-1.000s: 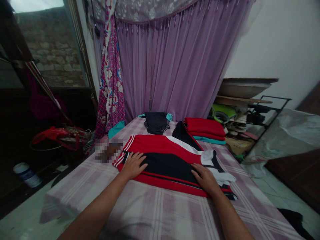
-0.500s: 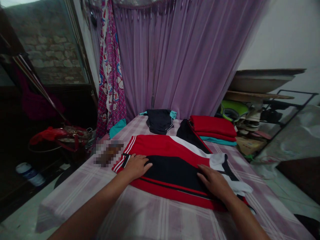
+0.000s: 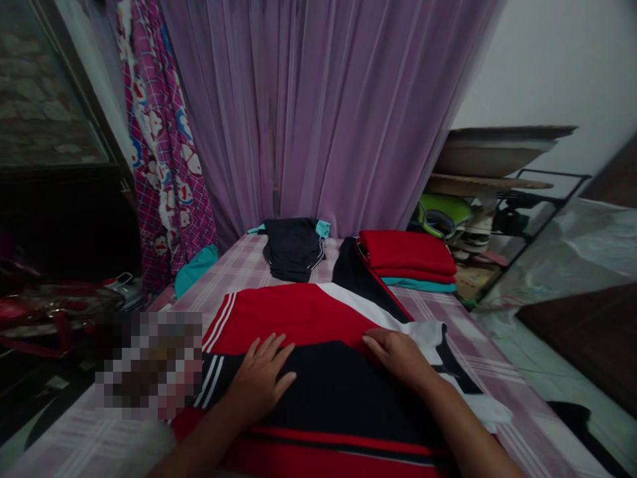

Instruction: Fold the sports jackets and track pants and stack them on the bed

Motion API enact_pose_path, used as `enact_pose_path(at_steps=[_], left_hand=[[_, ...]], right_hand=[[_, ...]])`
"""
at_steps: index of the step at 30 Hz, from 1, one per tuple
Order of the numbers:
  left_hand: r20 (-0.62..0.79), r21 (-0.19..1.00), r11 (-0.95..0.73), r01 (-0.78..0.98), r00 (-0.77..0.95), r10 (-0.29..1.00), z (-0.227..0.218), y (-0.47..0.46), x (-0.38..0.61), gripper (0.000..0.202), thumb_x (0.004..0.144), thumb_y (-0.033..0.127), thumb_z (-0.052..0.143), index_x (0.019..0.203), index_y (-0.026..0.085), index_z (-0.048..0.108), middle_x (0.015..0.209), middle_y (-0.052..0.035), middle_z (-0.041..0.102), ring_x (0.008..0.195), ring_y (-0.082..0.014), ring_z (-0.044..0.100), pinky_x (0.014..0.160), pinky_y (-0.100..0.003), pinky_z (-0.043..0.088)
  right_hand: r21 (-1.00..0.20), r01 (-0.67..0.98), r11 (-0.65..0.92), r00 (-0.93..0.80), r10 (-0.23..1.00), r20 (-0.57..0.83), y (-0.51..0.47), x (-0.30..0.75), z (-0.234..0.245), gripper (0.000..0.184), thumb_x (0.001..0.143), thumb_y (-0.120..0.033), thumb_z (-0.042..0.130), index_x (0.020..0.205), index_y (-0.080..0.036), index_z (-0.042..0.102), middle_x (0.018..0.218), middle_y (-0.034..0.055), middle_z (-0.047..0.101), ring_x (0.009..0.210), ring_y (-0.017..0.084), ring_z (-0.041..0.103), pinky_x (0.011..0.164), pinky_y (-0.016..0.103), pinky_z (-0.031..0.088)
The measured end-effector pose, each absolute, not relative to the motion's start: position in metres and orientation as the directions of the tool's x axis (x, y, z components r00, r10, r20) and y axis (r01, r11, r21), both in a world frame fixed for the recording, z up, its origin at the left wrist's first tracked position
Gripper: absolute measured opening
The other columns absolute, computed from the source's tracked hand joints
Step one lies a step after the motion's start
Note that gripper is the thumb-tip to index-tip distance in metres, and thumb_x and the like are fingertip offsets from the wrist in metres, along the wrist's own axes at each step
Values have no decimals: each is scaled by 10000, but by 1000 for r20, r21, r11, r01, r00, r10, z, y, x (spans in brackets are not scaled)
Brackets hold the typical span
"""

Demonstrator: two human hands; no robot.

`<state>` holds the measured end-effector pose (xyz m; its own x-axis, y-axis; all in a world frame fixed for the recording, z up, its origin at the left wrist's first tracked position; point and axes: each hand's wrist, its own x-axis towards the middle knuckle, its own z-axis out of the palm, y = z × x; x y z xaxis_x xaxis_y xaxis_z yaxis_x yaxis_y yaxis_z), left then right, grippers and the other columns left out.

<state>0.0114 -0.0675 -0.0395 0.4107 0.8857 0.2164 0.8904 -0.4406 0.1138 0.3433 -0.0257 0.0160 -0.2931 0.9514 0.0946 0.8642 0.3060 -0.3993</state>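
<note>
A red, navy and white jacket (image 3: pixel 293 312) lies spread on the table in front of me, with white double stripes along its left-hand edge. Flat on its navy part rests my left hand (image 3: pixel 261 382), fingers spread and the tips reaching onto the red. My right hand (image 3: pixel 401 358) lies on the jacket farther right, where the red meets the navy and white. Its fingers are stretched out close together, with the thumb just below them. Both forearms cover part of the near side of the cloth.
A dark folded garment (image 3: pixel 293 249) with turquoise ends lies at the table's far side. Red folded clothes (image 3: pixel 408 252) are stacked over a turquoise one, beside a black garment (image 3: pixel 348 269). Purple curtains (image 3: pixel 318 119) hang behind; a cluttered rack (image 3: pixel 458 212) stands right. A blurred patch covers something left.
The view has shifted right and closer to the jacket. My right hand has moved from the navy part up to the red edge. The left hand still lies on the cloth.
</note>
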Motion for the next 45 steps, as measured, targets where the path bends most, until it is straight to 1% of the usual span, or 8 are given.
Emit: enact_pose_path(at_steps=[5,9,14,24,29,36,40,45], left_hand=[[238,74,-450,890,423,875,-36,-71,14,512,928,474,486,1416,321,487,1470,-60,515,1344,-281,468,1112,-529,363],[245,53,-465,884,440,864,-34,-72,12,494,935,471,479,1410,332,491,1471,-46,514,1344,-269,464,1119,-516,364],[244,30,-455,890,435,867,-33,-74,11,535,924,488,499,1435,335,461,1538,-75,422,1390,-301,407,1095,-533,392],[92,167,-401,901,391,916,-19,-73,12,573,899,500,539,1438,322,461,1528,-81,438,1394,-322,407,1099,-568,385],[-68,317,-267,910,303,951,22,-53,10,527,947,495,432,1410,253,502,1389,-68,599,1260,-237,566,1052,-419,465],[36,176,-331,927,330,943,67,62,25,397,946,296,398,1222,197,666,1276,-80,674,1184,-234,605,1041,-355,438],[-36,145,-315,938,323,946,55,126,48,406,941,281,402,1266,212,636,1314,-64,654,1207,-216,590,1017,-307,436],[-127,124,-289,949,304,944,44,161,79,350,926,317,425,1099,244,721,1176,-58,722,1074,-217,657,893,-286,484]], right_hand=[[-570,781,256,-221,966,131,10,308,20,420,928,-464,408,855,-244,759,868,62,767,797,226,682,710,309,468],[-750,628,209,-94,977,193,31,284,-5,419,895,-490,418,864,-246,758,842,47,760,788,230,685,727,323,490],[-863,483,151,5,985,175,37,288,-34,432,847,-547,456,849,-227,746,788,60,748,705,229,682,686,340,517],[-875,467,129,57,983,176,42,290,-38,396,815,-530,512,900,-229,755,819,57,756,686,218,677,684,347,522],[-935,340,98,227,956,183,42,294,-30,433,775,-569,545,855,-192,743,599,31,684,608,214,644,658,337,504],[-980,144,135,591,783,195,46,323,-18,365,720,-501,576,768,-162,704,570,-16,586,466,129,483,482,269,389],[-980,82,182,643,742,192,50,334,-21,324,724,-455,585,773,-157,701,519,-47,511,455,114,443,455,250,343],[-984,27,178,651,743,152,54,334,-24,313,712,-436,584,777,-154,703,532,-40,525,455,113,441,446,249,344]])
